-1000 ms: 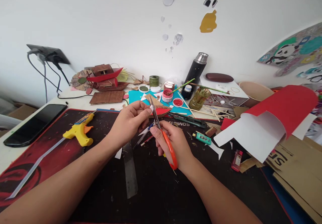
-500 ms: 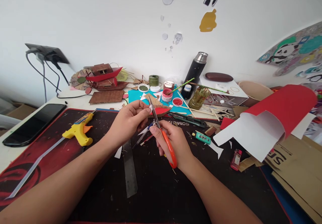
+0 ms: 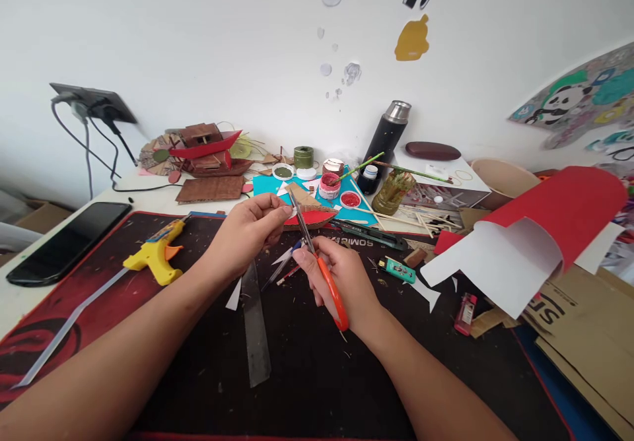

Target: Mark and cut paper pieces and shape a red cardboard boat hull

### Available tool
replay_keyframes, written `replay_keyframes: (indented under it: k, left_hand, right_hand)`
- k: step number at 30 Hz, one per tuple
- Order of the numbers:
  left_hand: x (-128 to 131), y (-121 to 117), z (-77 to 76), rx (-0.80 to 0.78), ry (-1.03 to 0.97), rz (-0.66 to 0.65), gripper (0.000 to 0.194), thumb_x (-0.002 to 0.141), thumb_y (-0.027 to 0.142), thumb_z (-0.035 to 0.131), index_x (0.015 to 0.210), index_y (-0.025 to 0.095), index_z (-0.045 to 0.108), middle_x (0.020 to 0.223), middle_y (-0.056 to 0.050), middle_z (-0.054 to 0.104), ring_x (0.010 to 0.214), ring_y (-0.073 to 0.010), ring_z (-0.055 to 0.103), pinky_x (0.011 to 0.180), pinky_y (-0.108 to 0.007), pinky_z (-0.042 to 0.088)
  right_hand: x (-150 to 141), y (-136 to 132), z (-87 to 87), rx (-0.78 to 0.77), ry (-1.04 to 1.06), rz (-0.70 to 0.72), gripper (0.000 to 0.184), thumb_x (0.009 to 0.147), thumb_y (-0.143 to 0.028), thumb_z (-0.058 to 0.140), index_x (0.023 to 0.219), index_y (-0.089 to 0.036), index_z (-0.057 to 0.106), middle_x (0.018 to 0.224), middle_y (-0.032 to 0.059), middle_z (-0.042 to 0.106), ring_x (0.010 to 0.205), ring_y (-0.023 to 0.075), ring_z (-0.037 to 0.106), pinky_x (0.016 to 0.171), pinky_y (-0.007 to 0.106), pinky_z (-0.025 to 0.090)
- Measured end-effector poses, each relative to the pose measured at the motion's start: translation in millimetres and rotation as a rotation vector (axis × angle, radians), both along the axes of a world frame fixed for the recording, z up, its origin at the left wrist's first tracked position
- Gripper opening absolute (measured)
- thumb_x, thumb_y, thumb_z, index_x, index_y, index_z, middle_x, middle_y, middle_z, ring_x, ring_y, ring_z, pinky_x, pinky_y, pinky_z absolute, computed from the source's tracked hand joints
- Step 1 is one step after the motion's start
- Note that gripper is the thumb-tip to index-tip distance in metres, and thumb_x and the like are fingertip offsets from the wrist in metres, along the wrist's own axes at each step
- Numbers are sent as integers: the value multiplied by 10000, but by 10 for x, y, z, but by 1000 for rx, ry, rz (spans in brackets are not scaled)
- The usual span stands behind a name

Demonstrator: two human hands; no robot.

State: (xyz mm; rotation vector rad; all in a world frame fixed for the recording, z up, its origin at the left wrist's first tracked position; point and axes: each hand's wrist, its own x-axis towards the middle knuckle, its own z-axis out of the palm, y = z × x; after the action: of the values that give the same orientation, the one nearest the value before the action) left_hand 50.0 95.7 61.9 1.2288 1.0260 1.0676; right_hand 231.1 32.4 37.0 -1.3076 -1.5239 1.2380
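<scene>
My right hand [image 3: 341,279] is closed round the orange handles of a pair of scissors [image 3: 331,289], whose blades point up and away. My left hand [image 3: 255,231] pinches a small white piece of paper [image 3: 293,214] close to the blades. Most of that piece is hidden by the fingers. Behind the scissors lies a red boat-shaped cardboard piece [image 3: 317,217]. Below my hands, a steel ruler [image 3: 256,329] rests on the black mat beside a white paper scrap [image 3: 234,296] and some pens [image 3: 283,268].
A yellow glue gun [image 3: 156,256] and a phone [image 3: 69,243] lie at left. Paint jars [image 3: 329,185], a jar of murky water [image 3: 393,192] and a black flask [image 3: 385,137] stand at the back. Right are a green lighter [image 3: 397,270], a pink lighter [image 3: 465,314] and rolled red paper [image 3: 559,213].
My left hand has shifted slightly left, away from the blades, with the white paper. More of the red boat-shaped piece now shows. The right hand with the scissors has barely moved.
</scene>
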Motion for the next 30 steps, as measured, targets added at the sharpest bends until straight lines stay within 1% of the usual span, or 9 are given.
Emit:
replay_keyframes:
  k: [9,14,19,26,30]
  left_hand:
    - [-17,4,-4,-3,13,-9,283,879,359,793,773,216,573,531,81,436,454,-78,318,436,-208,247]
    - [1,-8,32,-22,-47,-21,304,864,352,791,739,217,549,511,88,416,433,-70,305,434,-207,251]
    - [11,-15,51,-22,-24,0,306,842,355,801,738,219,548,507,89,416,428,-72,317,431,-210,252]
    - [-14,2,60,-23,0,10,291,837,338,805,743,213,560,517,87,427,427,-66,320,426,-209,250]
    - [-43,18,60,-8,-2,7,294,829,317,826,744,210,565,524,85,434,438,-66,337,433,-207,267]
  right_hand:
    - [3,2,14,-4,-11,9,397,987,-616,707,931,-224,668,556,-66,551,417,111,497,466,238,385]
    - [-9,3,32,-27,18,15,436,967,-660,715,925,-229,658,588,-61,548,434,116,517,458,239,402]
    - [-11,0,34,-37,22,13,452,954,-677,724,919,-231,659,607,-58,548,445,113,504,457,240,401]
    - [-3,4,15,-41,-6,21,425,972,-654,707,959,-230,683,569,-69,531,424,112,494,458,239,391]
    - [-11,-2,28,-50,-4,32,432,974,-658,702,936,-229,672,553,-69,524,411,114,490,441,239,368]
